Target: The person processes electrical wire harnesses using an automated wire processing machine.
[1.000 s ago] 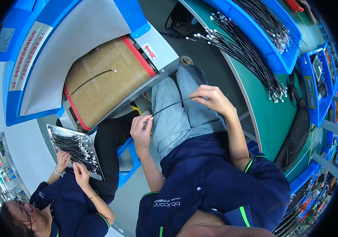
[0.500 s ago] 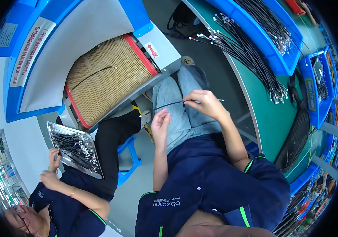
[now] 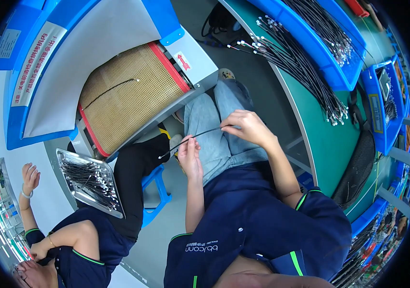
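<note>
A thin black cable (image 3: 207, 131) stretches in front of my lap, with a small connector at its free left end. My left hand (image 3: 190, 156) has its fingers closed around the cable, left of its middle. At the right, my right hand (image 3: 248, 126) pinches the cable between thumb and fingers; whatever part lies behind that hand is hidden. Beyond my hands, another black cable (image 3: 111, 91) lies alone on the tan mesh conveyor belt (image 3: 137, 62) of a machine.
A co-worker at the left has a metal tray (image 3: 65, 154) of black cables on the lap. On the green table (image 3: 305, 115) lie a cable bundle (image 3: 301, 67) and a blue bin (image 3: 346, 79) of cables. A blue stool (image 3: 157, 189) stands between us.
My left hand has shifted slightly left and down and closed on the cable, whose left end now hangs lower. The co-worker's hands have left the tray, one rising outward. The belt cable has shifted slightly.
</note>
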{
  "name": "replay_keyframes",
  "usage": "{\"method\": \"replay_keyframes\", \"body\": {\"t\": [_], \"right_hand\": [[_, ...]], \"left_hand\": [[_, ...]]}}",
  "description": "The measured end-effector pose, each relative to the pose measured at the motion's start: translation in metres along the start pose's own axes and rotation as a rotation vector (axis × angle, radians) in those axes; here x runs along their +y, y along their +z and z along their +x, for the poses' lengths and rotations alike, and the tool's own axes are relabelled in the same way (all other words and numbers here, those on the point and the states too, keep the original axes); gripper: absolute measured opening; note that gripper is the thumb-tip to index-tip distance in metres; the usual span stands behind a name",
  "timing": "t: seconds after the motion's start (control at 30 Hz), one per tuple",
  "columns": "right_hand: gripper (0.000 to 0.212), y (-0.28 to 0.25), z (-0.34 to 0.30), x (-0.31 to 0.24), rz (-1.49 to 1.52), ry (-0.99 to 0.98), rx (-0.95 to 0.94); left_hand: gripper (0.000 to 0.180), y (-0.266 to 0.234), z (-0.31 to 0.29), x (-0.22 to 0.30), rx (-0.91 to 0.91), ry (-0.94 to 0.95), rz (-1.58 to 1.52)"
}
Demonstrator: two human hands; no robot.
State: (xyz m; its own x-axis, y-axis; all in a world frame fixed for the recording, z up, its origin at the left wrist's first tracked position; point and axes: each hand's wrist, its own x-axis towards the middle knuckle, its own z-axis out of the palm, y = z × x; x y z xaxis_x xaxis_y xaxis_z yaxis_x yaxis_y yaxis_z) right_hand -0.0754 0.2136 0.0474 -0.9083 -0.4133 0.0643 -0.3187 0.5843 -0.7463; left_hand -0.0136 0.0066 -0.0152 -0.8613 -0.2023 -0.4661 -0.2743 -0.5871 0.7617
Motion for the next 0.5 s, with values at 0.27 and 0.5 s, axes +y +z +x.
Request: {"method": "replay_keyframes", "body": {"t": [0.27, 0.5], "right_hand": [[0.012, -0.004, -0.002, 0.002, 0.067, 0.059, 0.035], [0.012, 0.002, 0.004, 0.001, 0.067, 0.022, 0.0]], "left_hand": [[0.02, 0.002, 0.003, -0.001, 0.028, 0.028, -0.006], [0.02, 0.004, 0.001, -0.003, 0.017, 0.039, 0.036]]}}
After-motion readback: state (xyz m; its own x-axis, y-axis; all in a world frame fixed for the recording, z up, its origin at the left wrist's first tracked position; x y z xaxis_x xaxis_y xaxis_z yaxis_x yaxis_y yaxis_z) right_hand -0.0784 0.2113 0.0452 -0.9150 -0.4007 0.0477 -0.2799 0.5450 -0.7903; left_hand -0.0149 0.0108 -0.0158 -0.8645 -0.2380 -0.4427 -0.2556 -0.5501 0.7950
